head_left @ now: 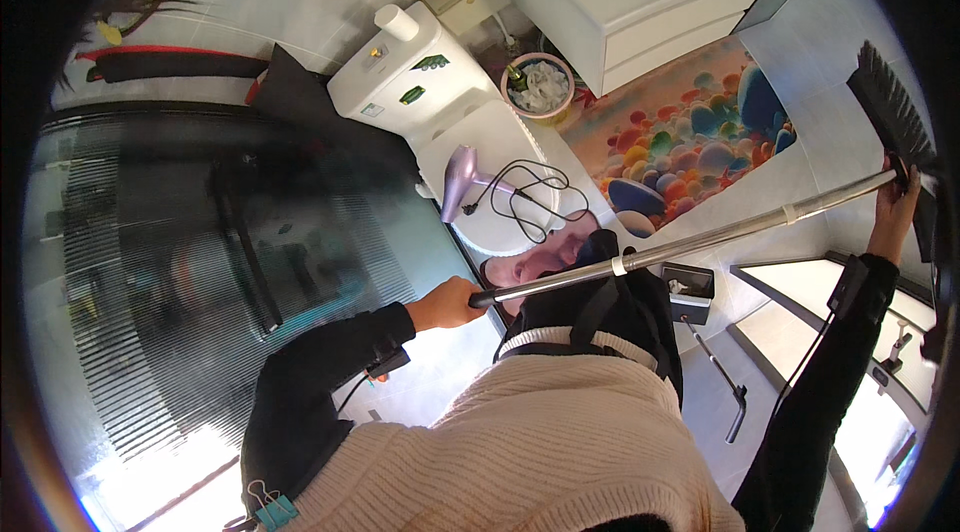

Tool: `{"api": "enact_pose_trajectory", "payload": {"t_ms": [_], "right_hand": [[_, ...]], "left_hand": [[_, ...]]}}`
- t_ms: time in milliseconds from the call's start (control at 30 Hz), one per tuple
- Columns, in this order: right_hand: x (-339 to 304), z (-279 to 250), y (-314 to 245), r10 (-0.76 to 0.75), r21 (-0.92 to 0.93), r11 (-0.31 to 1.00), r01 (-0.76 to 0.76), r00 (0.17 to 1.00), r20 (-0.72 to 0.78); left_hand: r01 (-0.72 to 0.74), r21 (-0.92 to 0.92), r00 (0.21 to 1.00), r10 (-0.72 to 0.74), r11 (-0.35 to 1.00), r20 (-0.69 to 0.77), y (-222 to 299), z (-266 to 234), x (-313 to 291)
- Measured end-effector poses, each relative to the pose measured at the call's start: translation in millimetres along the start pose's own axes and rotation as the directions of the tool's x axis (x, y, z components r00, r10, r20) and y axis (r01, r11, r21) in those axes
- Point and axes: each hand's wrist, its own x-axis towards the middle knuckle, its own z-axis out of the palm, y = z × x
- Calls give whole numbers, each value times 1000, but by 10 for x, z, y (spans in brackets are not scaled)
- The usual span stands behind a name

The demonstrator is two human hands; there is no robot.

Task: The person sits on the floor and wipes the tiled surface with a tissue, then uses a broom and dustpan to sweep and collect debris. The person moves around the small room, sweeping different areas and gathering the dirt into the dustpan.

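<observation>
Because the broom [710,236] slants in front of the torso [590,412], I record the left hand [443,304] clamped round its dark handle end [482,300] and the right hand [898,212] closed near the bristled head [888,104], a wide hold that, in my judgement, steadies both ends.

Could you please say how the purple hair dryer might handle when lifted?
The hair dryer looks rigid, so it probably keeps its shape. Its black cord lies in loose loops and would likely flop. The smooth-looking toilet lid might let it slide.
</observation>
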Motion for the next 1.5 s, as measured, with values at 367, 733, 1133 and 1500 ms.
{"api": "enact_pose_trajectory", "payload": {"t_ms": [367,733,1133,1500], "right_hand": [[-250,-182,380,29,38,999,-26,994,-105],[-803,197,592,178,90,982,-165,969,-172],[-2362,-987,-521,319,-751,583,-310,937,-140],[-2651,-1179,-1860,-820,-967,-248,54,519,239]], "left_hand": [[167,230,926,-73,959,-370,54,199,-140],[95,66,989,-87,993,-120,584,317,-325],[135,-253,987,-107,958,120,1362,808,808],[174,-393,984,-146,903,100,2019,464,3829]]}}
